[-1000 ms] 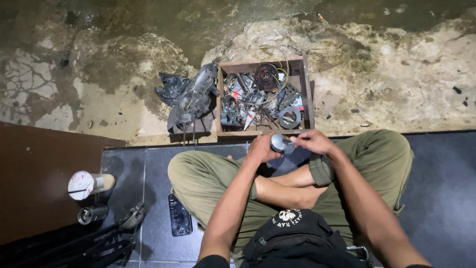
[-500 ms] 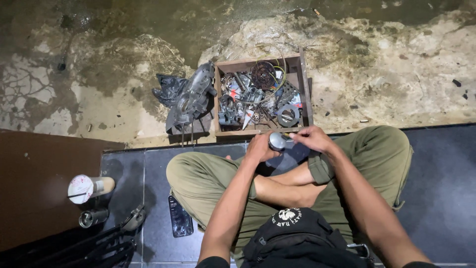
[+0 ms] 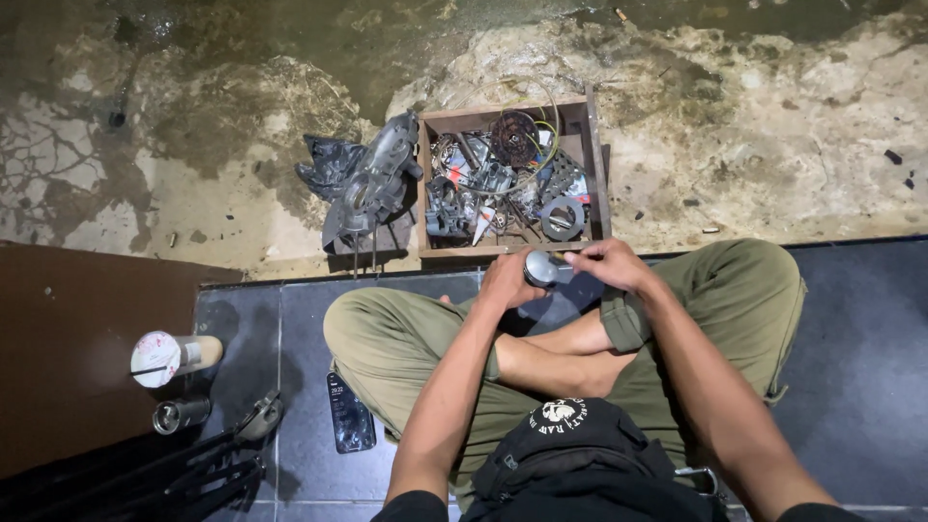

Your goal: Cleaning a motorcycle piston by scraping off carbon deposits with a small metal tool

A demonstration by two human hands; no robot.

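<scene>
Two hands meet over crossed legs: the left hand (image 3: 505, 282) clasps a small silvery round part (image 3: 541, 268) to steady it, the right hand (image 3: 604, 265) pinches its far side, just before the wooden box (image 3: 592, 145) of metal scraps.

A small metal cylinder (image 3: 541, 268) — silvery, with a darker round end face turned up toward the camera — sits between both hands, held just above the crossed legs and just in front of the near edge of a wooden box of parts; its lower body is hidden.
</scene>
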